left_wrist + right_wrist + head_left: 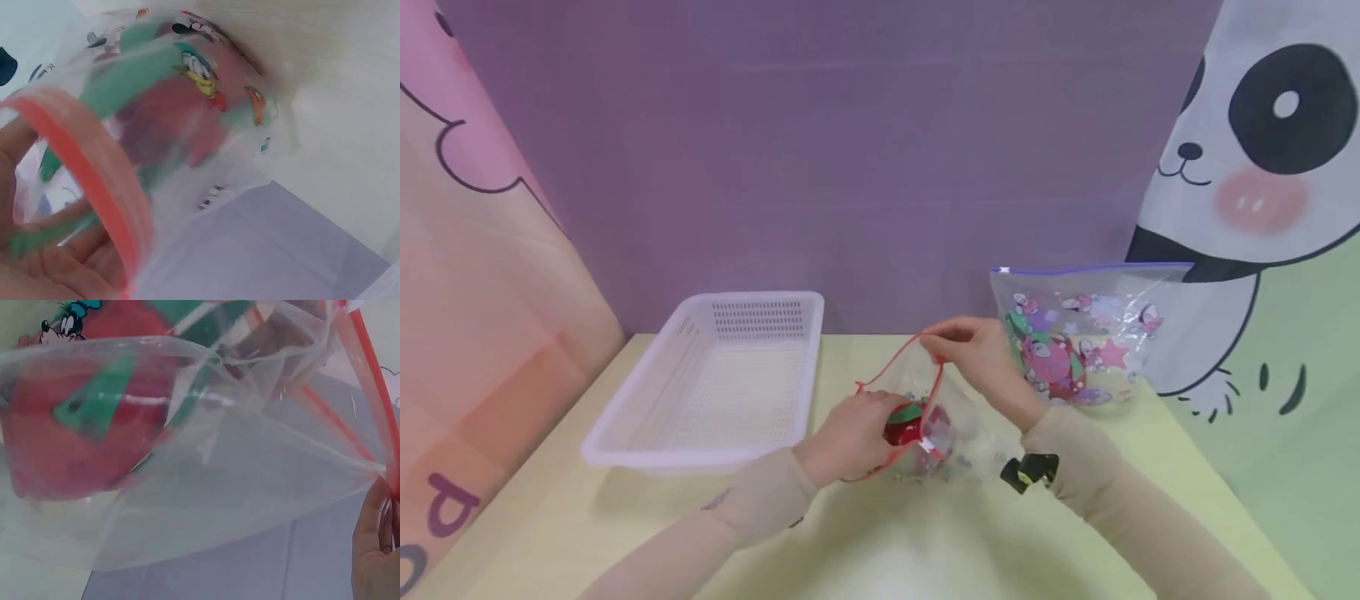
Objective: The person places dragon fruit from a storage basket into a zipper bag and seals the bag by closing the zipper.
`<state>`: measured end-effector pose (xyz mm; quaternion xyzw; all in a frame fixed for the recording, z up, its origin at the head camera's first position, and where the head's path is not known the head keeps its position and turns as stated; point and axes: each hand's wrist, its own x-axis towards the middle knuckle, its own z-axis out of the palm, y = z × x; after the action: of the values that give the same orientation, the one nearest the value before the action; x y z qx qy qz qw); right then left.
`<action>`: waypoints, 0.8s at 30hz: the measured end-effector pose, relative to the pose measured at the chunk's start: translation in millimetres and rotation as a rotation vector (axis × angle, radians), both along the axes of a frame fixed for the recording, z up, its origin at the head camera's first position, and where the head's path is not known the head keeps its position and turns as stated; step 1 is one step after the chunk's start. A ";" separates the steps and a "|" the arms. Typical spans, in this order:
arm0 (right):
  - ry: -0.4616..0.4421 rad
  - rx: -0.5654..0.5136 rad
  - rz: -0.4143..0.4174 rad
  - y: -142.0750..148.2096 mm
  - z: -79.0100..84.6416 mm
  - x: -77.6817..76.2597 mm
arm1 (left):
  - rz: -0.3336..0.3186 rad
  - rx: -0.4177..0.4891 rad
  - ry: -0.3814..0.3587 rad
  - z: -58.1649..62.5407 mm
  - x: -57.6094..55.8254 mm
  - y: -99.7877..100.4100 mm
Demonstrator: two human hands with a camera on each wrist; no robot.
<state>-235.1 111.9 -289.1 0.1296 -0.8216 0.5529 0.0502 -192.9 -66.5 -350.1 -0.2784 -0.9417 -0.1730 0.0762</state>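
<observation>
A clear zip bag (pixel 958 417) with cartoon prints and a red zip edge stands with its mouth spread, facing left. Inside lies a shiny red and green object (pixel 94 431), seen through the plastic. My right hand (pixel 981 358) pinches the bag's red edge at the upper corner, thumb against fingers. My left hand (pixel 857 429) reaches into the mouth beside the object. In the left wrist view its fingers (pixel 75 219) and thumb are spread apart, with a green strip across the fingers. A white slider (pixel 927 447) sits on the red edge's near side.
A white perforated basket (pixel 591 433) stands at the left of the pale table (pixel 887 550). Behind my right hand, another printed bag (pixel 1120 333) with a purple zip edge stands upright, a red and green object inside. A purple cloth (pixel 850 167) hangs behind the table.
</observation>
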 end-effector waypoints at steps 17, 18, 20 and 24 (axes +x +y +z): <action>-0.024 -0.007 -0.009 10.1 6.7 -1.4 | -0.140 0.207 0.033 49.2 15.3 -43.6; -0.024 -0.003 -0.007 10.5 7.0 -1.6 | -0.166 0.209 0.045 53.8 12.9 -46.7; -0.024 0.000 -0.004 11.2 7.9 -1.6 | -0.217 0.189 0.069 62.5 6.8 -51.4; -0.017 0.013 0.000 10.8 8.8 -1.7 | -0.263 0.085 0.101 69.3 -7.5 -57.9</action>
<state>-236.8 122.7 -280.4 0.1250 -0.8255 0.5487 0.0425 -200.4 -124.4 -280.8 -0.4041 -0.8840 -0.2068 0.1119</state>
